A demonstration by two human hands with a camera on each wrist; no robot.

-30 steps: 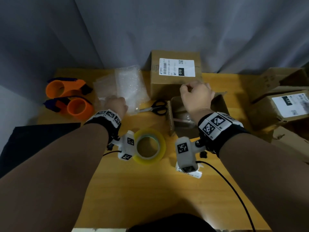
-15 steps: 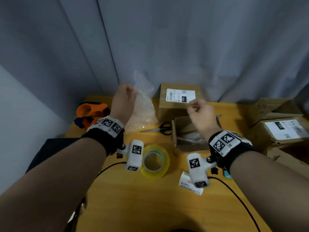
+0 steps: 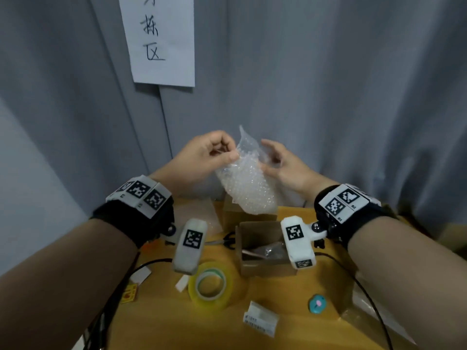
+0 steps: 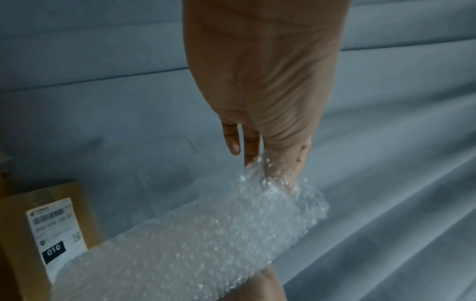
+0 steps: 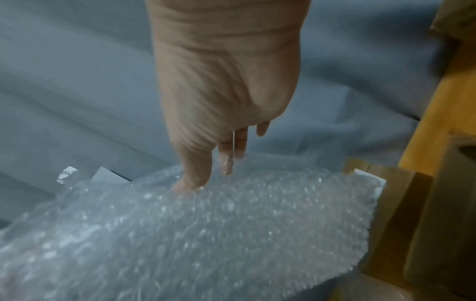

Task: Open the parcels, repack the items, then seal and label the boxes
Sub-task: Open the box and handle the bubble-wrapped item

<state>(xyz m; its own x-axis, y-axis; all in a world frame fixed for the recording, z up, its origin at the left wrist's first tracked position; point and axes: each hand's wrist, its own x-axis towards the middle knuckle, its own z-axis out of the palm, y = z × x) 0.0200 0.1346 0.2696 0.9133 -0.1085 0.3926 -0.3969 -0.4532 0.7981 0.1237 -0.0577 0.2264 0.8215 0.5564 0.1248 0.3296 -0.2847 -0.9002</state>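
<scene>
A clear bubble-wrap bag point(image 3: 246, 188) hangs in the air in front of the grey curtain. My left hand point(image 3: 227, 154) pinches its upper left edge, as the left wrist view also shows point(image 4: 257, 158). My right hand point(image 3: 267, 157) holds the right edge, thumb on the near face and fingers behind the film point(image 5: 208, 173). Below the bag, a small open cardboard box point(image 3: 262, 267) stands on the wooden table with a plastic-wrapped item inside. Behind it is a closed box with a "010" label point(image 4: 51, 234).
On the table lie a roll of clear tape point(image 3: 211, 284), scissors point(image 3: 227, 239), a loose printed label point(image 3: 260, 319), a teal round object point(image 3: 317, 303) and small paper pieces point(image 3: 140, 275). A handwritten paper sign point(image 3: 161, 39) hangs on the curtain. More cardboard point(image 5: 425, 224) stands at the right.
My left hand lifted the bubble wrap off the table to chest height. My right hand left the open box and took the wrap's other edge. The view tilted upward.
</scene>
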